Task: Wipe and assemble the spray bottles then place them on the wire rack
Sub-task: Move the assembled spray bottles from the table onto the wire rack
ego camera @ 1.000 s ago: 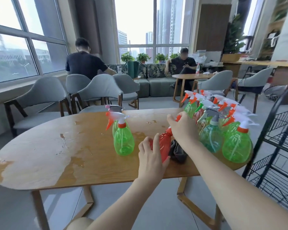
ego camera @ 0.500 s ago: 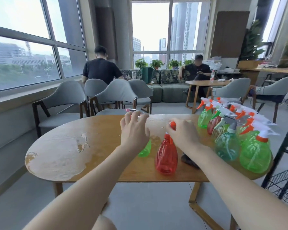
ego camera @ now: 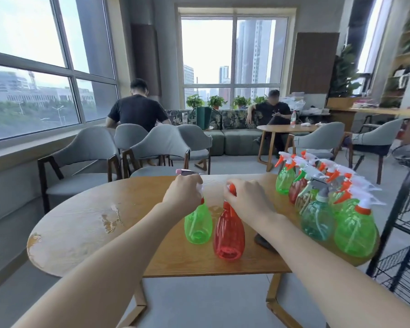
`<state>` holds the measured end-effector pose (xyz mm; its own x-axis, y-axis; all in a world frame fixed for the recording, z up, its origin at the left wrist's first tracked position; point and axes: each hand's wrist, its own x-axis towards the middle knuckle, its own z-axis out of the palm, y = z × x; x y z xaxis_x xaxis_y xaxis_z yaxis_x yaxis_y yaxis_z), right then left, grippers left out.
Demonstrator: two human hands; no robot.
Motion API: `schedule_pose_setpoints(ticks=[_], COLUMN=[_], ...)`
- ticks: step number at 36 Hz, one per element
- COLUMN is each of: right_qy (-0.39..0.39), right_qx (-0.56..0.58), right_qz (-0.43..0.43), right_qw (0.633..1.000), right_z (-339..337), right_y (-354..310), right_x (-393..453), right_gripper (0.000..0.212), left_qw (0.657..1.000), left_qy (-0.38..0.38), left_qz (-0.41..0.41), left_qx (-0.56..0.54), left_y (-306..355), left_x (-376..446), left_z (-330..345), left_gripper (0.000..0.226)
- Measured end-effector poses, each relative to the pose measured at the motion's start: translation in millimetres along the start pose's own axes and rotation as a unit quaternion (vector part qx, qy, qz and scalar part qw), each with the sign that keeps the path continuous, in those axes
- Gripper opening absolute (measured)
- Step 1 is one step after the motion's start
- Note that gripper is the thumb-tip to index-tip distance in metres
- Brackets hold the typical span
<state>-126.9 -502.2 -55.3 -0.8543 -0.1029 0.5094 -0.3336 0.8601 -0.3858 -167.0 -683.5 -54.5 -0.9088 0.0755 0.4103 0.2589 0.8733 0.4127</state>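
Two spray bottles stand upright near the front of the wooden table [ego camera: 85,223]. My left hand [ego camera: 184,196] grips the spray head of the green bottle [ego camera: 198,224]. My right hand [ego camera: 247,201] grips the orange top of the red bottle [ego camera: 229,235] just to its right. A dark cloth [ego camera: 264,241] lies on the table, mostly hidden under my right forearm. A cluster of several assembled green, red and teal spray bottles [ego camera: 329,200] stands at the table's right end. The black wire rack [ego camera: 402,235] stands at the right edge of the view.
Grey chairs [ego camera: 156,150] line the far side of the table. Two people sit further back near a sofa [ego camera: 225,136] and a round table [ego camera: 284,129]. The tabletop's left part shows worn patches.
My left hand left the red bottle, reached forward and took hold of the green bottle's spray head. The red bottle now stands upright under my right hand. The view lifted.
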Motion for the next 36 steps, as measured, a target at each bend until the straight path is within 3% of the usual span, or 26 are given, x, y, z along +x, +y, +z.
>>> schedule_pose_setpoints(ticks=[8,18,27,33,36], right_qy=[0.025,0.081,0.137,0.176,0.197], right_qx=[-0.017,-0.081,-0.179,-0.192,-0.2], right_qz=[0.039,0.073,0.156,0.23,0.261], right_qw=[0.999,0.991,0.962,0.938,0.924], right_z=[-57.3,-182.0,-299.8,-355.4,-377.9], right_y=[9.3,62.1,144.1,208.4,235.1], right_x=[-21.1,-69.0,-112.5,-133.5,-138.1], right_gripper=[0.029,0.034,0.033,0.04,0.032], left_qw=[0.996,0.977,0.95,0.941,0.932], left_qy=[0.037,0.007,-0.033,-0.049,-0.069], left_qz=[0.069,0.203,0.311,0.335,0.351], left_qx=[0.049,0.059,0.004,-0.011,-0.06], left_y=[69.7,222.3,375.3,462.3,499.6], left_x=[-10.7,-21.6,-30.7,-19.5,-4.9], left_z=[-21.0,-31.8,6.7,52.8,78.5], left_gripper=[0.027,0.013,0.014,0.021,0.023])
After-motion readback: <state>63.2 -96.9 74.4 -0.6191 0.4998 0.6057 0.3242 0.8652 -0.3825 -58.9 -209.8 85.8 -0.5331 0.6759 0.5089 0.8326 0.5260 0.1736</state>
